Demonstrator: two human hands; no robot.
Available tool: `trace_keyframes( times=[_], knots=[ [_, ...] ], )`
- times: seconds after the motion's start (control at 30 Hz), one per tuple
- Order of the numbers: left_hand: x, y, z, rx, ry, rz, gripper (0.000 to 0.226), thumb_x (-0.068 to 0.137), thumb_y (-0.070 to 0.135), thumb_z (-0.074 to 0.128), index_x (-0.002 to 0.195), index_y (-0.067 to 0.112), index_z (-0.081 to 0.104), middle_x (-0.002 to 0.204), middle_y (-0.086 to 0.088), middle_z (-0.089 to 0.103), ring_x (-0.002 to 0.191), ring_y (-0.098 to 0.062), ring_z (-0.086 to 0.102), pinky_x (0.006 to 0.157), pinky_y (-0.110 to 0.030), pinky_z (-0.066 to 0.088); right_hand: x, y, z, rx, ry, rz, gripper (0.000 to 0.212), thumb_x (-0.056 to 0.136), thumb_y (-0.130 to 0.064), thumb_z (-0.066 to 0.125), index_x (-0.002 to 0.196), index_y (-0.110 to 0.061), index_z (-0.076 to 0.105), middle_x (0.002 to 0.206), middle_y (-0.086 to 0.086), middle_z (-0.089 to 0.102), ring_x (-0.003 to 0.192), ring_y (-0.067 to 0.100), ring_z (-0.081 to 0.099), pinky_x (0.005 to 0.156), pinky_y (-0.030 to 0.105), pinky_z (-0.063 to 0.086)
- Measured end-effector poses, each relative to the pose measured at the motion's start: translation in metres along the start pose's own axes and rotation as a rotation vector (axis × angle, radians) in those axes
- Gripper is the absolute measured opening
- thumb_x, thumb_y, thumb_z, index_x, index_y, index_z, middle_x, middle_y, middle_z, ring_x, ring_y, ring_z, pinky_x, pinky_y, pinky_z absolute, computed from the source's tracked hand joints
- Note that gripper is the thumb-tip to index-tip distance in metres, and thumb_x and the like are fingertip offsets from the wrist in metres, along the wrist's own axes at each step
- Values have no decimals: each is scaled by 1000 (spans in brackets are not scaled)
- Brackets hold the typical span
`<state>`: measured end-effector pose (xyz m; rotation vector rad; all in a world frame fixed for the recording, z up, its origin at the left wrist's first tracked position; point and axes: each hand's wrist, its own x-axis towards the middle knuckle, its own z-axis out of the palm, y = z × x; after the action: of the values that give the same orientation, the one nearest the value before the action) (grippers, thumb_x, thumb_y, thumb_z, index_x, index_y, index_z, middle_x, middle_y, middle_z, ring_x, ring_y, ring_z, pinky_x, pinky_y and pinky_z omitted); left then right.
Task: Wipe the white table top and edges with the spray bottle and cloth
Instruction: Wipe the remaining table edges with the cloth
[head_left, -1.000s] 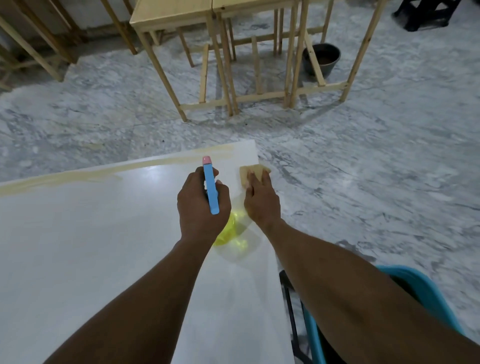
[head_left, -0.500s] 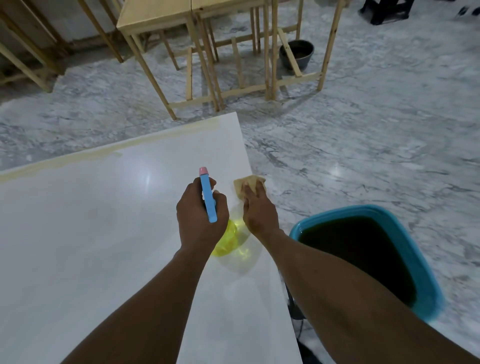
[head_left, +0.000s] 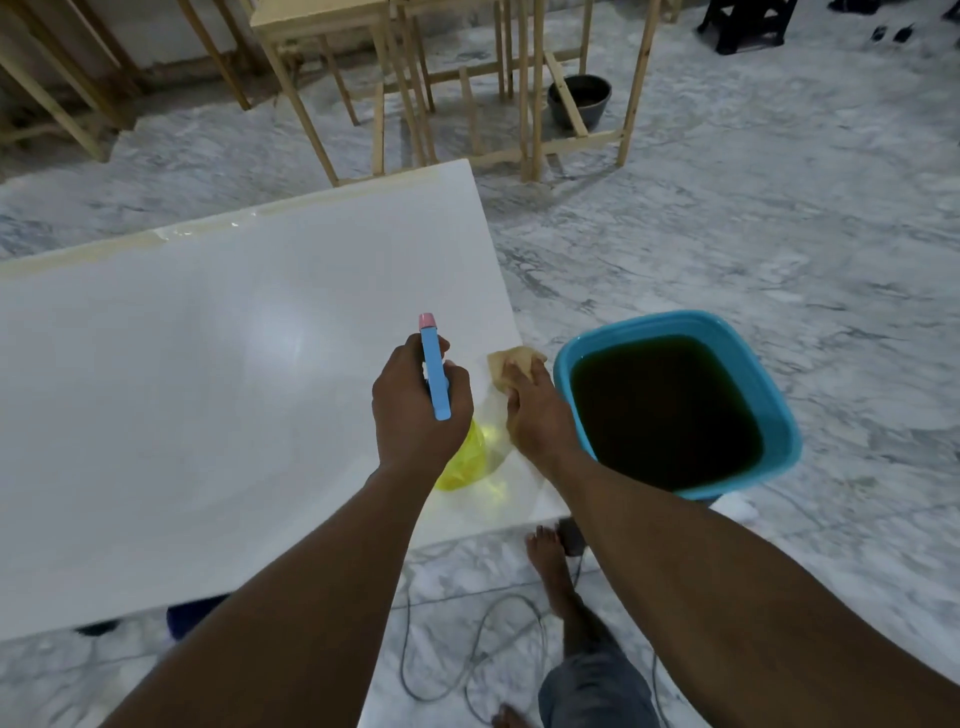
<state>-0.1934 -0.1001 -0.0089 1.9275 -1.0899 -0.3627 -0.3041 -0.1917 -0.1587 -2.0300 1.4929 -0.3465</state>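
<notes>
Gripping one spray bottle (head_left: 435, 374) in the left hand (head_left: 415, 415), fingers round its neck, yellow body mostly hidden under the fist. Clutching one tan cloth (head_left: 511, 362) in the right hand (head_left: 537, 418) at the right edge of the tabletop (head_left: 208, 364), half covered. Just beside, one blue basin (head_left: 779, 415).

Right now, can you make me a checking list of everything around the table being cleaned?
Surface: white table top, glossy, with a yellowish strip along its far edge.
Job's things: spray bottle with a blue head and yellow body; tan cloth at the right edge.
Clutter: blue basin of dark liquid beside the table.
Hands: left hand grips the spray bottle; right hand grips the cloth.
Cables: grey cable looped on the floor near a bare foot.
Surroundings: marble floor, wooden table frames, dark bucket.
</notes>
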Motion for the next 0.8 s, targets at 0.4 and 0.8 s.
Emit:
trace_keyframes(
  times=[0.4,0.8],
  knots=[
    [-107,4,-27,50,-55,10,18,94,13,63,111,11,68,96,-6,71,76,-24,64,77,-41,57,-142,33,-2,-14,-70,1,46,100,-11,44,146,-18,46,152,17,40,135,40,43,104,48,45],
    [-136,56,-33,126,-242,44,17,91,20,61,106,15,67,90,-4,70,77,-28,65,75,-44,56,-187,33,-125,723,-468,616,35,95,-38,60,108,-6,65,95,16,69,83,29,69,80,40,58]
  ],
)
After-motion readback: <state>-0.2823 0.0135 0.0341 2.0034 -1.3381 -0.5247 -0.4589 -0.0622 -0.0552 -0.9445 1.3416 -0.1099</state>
